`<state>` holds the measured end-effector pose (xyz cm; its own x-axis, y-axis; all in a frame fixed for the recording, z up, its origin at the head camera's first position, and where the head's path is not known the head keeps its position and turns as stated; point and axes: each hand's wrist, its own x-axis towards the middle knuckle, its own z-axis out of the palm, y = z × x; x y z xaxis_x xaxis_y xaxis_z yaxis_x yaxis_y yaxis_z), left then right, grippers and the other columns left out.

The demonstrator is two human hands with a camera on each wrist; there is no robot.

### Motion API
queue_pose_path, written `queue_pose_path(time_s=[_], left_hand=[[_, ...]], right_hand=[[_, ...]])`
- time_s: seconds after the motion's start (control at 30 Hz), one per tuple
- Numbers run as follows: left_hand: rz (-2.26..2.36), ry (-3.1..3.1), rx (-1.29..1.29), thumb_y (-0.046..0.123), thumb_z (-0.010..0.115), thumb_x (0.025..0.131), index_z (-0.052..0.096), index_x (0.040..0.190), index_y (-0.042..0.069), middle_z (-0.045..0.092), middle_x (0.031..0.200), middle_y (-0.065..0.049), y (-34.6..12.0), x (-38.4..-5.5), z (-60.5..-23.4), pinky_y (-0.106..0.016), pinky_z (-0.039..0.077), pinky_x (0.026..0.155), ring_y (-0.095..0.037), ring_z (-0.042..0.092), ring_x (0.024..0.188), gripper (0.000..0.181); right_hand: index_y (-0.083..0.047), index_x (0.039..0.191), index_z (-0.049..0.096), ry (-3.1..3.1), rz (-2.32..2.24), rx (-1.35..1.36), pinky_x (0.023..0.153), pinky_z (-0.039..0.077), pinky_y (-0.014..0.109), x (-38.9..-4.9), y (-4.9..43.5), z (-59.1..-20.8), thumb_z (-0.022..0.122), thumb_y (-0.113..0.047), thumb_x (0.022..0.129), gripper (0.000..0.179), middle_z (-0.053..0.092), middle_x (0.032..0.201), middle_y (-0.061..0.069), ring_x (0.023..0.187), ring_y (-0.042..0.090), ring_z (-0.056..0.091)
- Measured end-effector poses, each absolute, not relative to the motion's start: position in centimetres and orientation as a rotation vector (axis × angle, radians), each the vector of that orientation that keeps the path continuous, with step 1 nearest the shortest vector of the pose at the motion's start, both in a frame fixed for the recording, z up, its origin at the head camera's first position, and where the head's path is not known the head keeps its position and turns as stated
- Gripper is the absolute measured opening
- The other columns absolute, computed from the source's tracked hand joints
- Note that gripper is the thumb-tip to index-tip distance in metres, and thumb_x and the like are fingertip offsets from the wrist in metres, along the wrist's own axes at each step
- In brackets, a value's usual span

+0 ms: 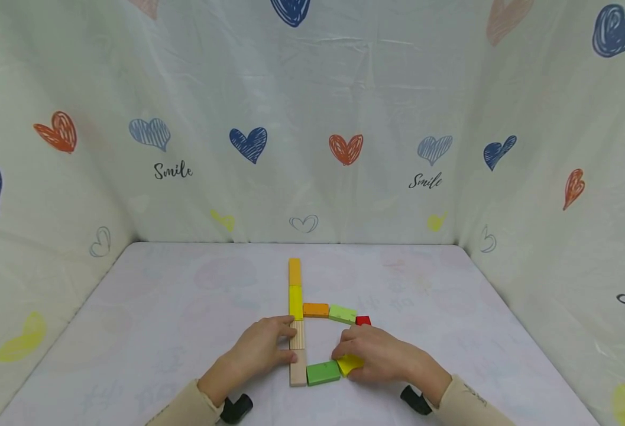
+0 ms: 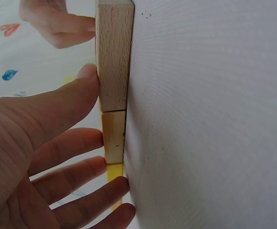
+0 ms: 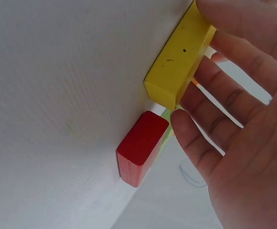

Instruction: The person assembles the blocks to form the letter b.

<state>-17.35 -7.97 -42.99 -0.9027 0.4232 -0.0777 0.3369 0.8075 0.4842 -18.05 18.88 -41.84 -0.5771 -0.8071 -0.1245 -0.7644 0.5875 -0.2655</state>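
Observation:
A straight column of blocks runs away from the person: a plain wooden block [image 1: 298,373] nearest, then a grooved light wooden block [image 1: 298,336], a yellow block [image 1: 295,300] and an orange-yellow block [image 1: 294,272]. Along the column's left side, my left hand [image 1: 256,346] touches the blocks with thumb and extended fingers. My right hand [image 1: 384,355] pinches another yellow block [image 3: 181,57] between thumb and fingers, beside the right end of a green block [image 1: 323,374]. In the right wrist view, a red block [image 3: 141,143] lies just beyond the little finger.
From the column's right side, an orange block [image 1: 316,310], a light green block [image 1: 342,314] and the red block form a curved row. Everything lies on a white-covered table [image 1: 184,296]. Behind it hangs a heart-printed sheet [image 1: 301,183]. Black wrist pieces show below both hands.

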Motion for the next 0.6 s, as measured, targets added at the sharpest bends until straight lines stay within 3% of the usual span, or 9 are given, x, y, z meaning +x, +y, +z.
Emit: queue_pose_path(time_s=[0.17,0.4,0.6], left_hand=[[0.703,2.806,0.581,0.035,0.081,0.073,0.069,0.117,0.010,0.054,0.137,-0.008,-7.9,-17.3,-43.0,-0.052,0.041,0.102,-0.033,0.049,0.125,0.052],[0.688,2.826,0.600,0.036,0.081,0.073,0.070,0.116,0.010,0.055,0.136,-0.009,-8.0,-17.3,-43.1,-0.051,0.042,0.101,-0.033,0.050,0.124,0.052],[0.687,2.823,0.601,0.037,0.081,0.073,0.069,0.117,0.010,0.055,0.136,-0.009,-8.0,-17.4,-43.0,-0.052,0.041,0.101,-0.033,0.050,0.124,0.052]], right_hand=[[-0.029,0.115,0.067,2.616,-0.347,-1.273,0.086,0.048,0.027,-18.5,19.5,-41.5,0.074,-0.029,0.081,0.035,0.057,0.106,-0.017,0.092,0.004,0.051],[-0.023,0.117,0.067,2.702,-0.495,-1.011,0.094,0.048,0.039,-19.9,21.4,-40.8,0.069,-0.025,0.085,0.032,0.059,0.111,-0.011,0.102,0.010,0.052],[-0.019,0.116,0.067,2.766,-0.536,-0.943,0.092,0.049,0.039,-20.8,22.5,-41.3,0.065,-0.021,0.088,0.029,0.058,0.106,-0.011,0.098,0.012,0.053]])
